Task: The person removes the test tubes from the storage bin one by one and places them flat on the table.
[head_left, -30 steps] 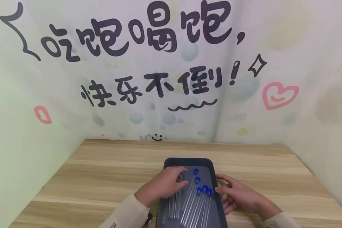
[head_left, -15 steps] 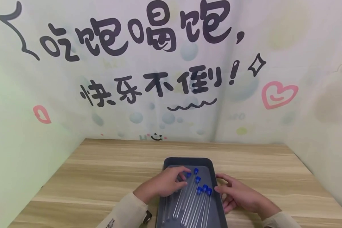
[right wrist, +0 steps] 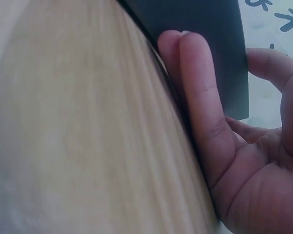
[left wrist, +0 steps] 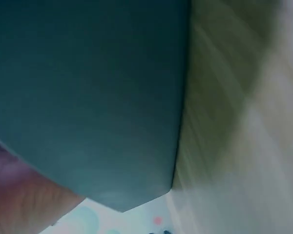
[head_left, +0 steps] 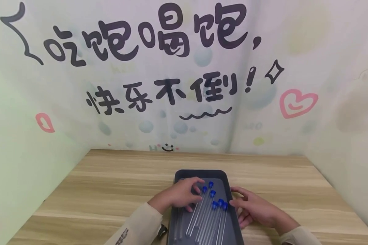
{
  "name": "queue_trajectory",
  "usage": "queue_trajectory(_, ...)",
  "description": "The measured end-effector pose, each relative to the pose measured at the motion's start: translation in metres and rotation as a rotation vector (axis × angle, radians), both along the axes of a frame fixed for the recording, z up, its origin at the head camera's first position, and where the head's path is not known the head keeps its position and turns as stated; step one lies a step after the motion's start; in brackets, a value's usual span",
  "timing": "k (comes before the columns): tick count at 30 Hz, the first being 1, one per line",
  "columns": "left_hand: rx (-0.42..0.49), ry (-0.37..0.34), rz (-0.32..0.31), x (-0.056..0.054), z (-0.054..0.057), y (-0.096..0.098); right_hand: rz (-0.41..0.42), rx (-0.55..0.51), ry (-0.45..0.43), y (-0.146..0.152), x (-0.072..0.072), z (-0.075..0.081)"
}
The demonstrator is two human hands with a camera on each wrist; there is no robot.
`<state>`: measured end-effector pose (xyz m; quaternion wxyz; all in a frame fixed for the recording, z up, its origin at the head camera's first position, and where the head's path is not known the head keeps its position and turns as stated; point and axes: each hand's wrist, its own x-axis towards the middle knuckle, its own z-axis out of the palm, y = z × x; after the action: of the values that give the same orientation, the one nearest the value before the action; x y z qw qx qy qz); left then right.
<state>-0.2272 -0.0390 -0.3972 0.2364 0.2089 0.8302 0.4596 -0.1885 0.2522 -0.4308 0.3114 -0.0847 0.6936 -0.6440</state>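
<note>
A dark grey tray (head_left: 199, 173) holds several clear test tubes with blue caps. Over the tray's left side, my left hand (head_left: 185, 192) has its fingers spread and loosely bent. Its thumb and forefinger are close beside one capped test tube (head_left: 194, 219), which lies slanted on the tray floor. Other test tubes (head_left: 213, 221) lie to the right, their caps toward the far end. My right hand (head_left: 256, 207) rests along the tray's right side, thumb at the rim. In the right wrist view, its straight fingers (right wrist: 200, 87) press the outer wall. The left wrist view mostly shows the tray's outer wall (left wrist: 97, 97).
Two more tubes (head_left: 178, 224) lie along the tray's left wall, their upper ends hidden by the left hand. The tray sits on a wood-grain table (head_left: 116, 180), in front of a printed wall cloth (head_left: 159, 136) with black characters.
The left hand has shifted a tube rightward toward the others, and its fingers now stand apart beside the cap. The right hand has stayed at the tray's side.
</note>
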Motion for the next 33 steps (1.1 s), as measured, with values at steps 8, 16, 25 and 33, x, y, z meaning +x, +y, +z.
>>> queue_trajectory(8,0.037,-0.116,0.018,-0.0043,-0.0013,0.0004,0.014,-0.009,-0.006,-0.0026,0.0001,-0.0005)
queue_trajectory(16,0.003,-0.092,0.005,-0.0045,-0.0006,0.0058,0.008,0.008,0.001,0.0005,-0.0004,0.0012)
queue_trajectory(25,-0.025,-0.075,-0.008,-0.0044,-0.0019,0.006,0.005,0.01,-0.005,-0.0003,-0.0011,0.0012)
queue_trajectory(33,-0.042,-0.068,-0.02,-0.004,-0.004,0.0058,0.009,0.0,-0.021,-0.0003,-0.0013,0.0021)
